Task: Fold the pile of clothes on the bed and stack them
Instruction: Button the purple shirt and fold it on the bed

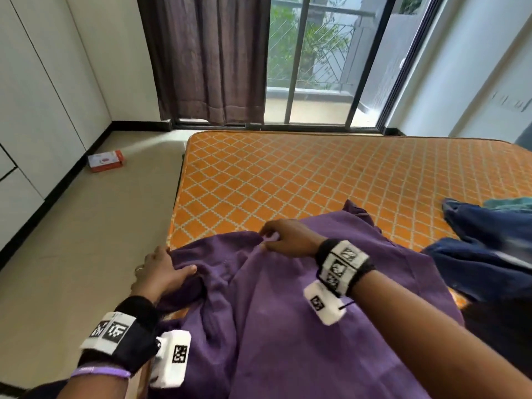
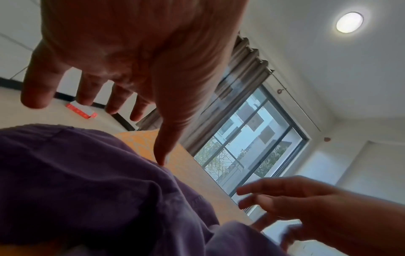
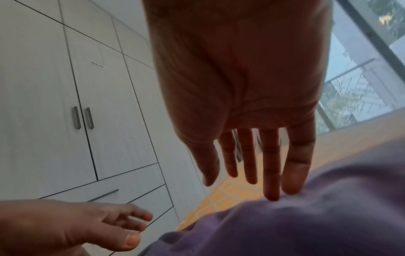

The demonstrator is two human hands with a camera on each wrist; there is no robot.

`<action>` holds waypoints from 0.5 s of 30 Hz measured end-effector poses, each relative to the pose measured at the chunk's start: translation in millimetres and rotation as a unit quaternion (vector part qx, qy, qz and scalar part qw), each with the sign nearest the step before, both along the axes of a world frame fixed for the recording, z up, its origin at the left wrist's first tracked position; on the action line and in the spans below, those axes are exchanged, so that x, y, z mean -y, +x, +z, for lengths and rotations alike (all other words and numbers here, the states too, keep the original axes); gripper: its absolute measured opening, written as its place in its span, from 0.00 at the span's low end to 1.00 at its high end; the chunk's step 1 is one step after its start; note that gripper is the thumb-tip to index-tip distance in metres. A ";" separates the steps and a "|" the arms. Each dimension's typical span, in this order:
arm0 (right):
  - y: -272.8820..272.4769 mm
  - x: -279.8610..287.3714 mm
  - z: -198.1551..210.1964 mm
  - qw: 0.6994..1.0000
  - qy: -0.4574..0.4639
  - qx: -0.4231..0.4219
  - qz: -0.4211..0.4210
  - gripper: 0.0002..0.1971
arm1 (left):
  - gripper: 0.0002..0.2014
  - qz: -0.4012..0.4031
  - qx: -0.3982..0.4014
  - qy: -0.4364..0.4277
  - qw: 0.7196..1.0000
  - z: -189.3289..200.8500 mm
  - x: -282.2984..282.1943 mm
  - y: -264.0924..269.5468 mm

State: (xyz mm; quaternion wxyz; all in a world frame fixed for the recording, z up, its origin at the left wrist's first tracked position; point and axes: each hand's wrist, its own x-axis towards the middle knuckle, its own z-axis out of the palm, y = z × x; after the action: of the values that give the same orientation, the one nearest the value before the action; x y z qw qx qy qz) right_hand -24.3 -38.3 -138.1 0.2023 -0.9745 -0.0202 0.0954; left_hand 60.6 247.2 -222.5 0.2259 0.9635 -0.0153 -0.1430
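A purple garment lies crumpled on the near part of the orange patterned mattress. My left hand rests on its left edge with fingers spread; in the left wrist view only the thumb tip touches the purple garment. My right hand lies on a raised fold at the garment's far edge. The right wrist view shows this right hand with straight fingers, their tips touching the purple garment. Neither hand grips the cloth.
A heap of dark blue clothes with a teal piece lies on the bed's right side. A red and white box sits on the floor by the white wardrobe. A brown curtain and glass doors stand beyond the bed.
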 end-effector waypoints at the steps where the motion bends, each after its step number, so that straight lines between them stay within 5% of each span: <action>1: 15.7 -10.4 -10.8 1.000 0.007 -0.002 -0.006 0.23 | 0.52 0.000 -0.011 0.000 1.000 -6.6 -1.7 8.9; 4: 54.3 -39.7 -42.4 0.998 0.029 -0.048 -0.042 0.36 | 0.55 -0.006 -0.046 0.001 0.999 -18.9 -3.6 21.3; 7: 75.7 -60.5 -68.8 0.987 0.044 -0.131 -0.084 0.42 | 0.36 -0.038 -0.049 0.039 0.997 -25.4 0.6 13.6; 11: 85.1 -67.8 -82.5 0.983 -0.049 -0.153 -0.087 0.25 | 0.07 -0.039 0.004 0.046 0.998 -13.7 3.0 4.6; 13: 81.3 -67.8 -70.9 0.987 0.008 -0.125 -0.103 0.12 | 0.04 -0.034 0.014 0.005 0.999 0.5 -1.4 6.1; 15: 78.3 -63.6 -45.4 0.988 0.074 -0.034 -0.130 0.06 | 0.07 -0.031 0.021 -0.139 0.990 21.1 -3.5 5.5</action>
State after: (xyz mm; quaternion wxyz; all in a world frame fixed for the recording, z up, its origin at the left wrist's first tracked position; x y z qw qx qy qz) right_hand 54.0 25.4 -183.6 0.2851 -0.9473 0.1063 0.1001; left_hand 66.1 250.7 -201.3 0.3523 0.9247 -0.0696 -0.1265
